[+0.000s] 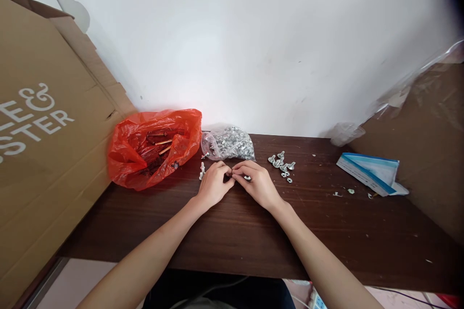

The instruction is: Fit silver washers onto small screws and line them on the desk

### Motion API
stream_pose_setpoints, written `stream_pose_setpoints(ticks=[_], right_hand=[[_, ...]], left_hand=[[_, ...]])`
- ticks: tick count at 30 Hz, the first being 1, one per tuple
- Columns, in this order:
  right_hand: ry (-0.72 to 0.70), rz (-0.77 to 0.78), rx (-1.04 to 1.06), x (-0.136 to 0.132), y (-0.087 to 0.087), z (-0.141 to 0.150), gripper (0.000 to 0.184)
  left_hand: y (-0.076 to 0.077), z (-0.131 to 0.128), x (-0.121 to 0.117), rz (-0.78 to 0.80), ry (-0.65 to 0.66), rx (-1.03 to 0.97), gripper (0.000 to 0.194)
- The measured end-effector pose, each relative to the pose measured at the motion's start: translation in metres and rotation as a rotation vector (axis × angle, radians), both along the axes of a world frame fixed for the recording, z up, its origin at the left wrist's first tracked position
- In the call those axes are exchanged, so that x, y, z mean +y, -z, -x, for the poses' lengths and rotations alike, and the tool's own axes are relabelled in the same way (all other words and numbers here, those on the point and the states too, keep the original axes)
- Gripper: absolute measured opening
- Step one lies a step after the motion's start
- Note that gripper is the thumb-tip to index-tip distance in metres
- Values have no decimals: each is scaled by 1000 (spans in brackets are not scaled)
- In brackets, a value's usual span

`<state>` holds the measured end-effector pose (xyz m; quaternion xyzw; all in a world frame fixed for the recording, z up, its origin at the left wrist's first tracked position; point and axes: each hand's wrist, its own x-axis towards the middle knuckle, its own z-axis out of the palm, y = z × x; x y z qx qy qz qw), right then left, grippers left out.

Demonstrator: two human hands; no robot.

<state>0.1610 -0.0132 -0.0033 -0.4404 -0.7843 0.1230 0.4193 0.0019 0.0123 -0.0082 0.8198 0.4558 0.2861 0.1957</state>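
Observation:
My left hand (215,185) and my right hand (258,182) meet fingertip to fingertip over the dark wooden table (232,231). Both are closed in a pinch, and whatever lies between the fingers is too small and hidden to name. Just behind them is a clear plastic bag (234,142) full of small silvery metal parts. A few small metal pieces (202,171) lie left of my left hand. Several silvery screws with wide round heads (282,161) and a few nuts (289,180) are spread right of my right hand. Another small metal piece (247,178) shows under my right fingers.
An open red plastic bag (125,149) with copper-coloured metal pieces stands at the left, against a large cardboard box (54,154). At the right lie a blue-and-white packet (373,171) and small scraps (351,191), beside another carton (424,140). A white wall (253,58) rises behind.

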Motion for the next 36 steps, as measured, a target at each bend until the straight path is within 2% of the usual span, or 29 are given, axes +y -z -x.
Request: stream_pose_setpoints(ticks=[5,9,16,25,29,36], right_hand=[[55,56,-69,-1,0,1,5],[74,65,-77,-2,-1,1,9],[27,47,-54,-1,-6,-2,12],[-99,40,52,-1,-9,-6,13],[-55,57,8,-2,-8,-5,12],[113,131,-146,-2,-4,-1,14]], left_hand=[[-3,-1,-2,-2,3,35,4],[-4,-1,-3,-2,5,41,4],[-3,-1,-3,-7,8,35,6],[-3,-1,-2,-12,19,14,6],[-4,-2,-2,-3,10,15,4],[-6,-1,-5,2,9,33,6]])
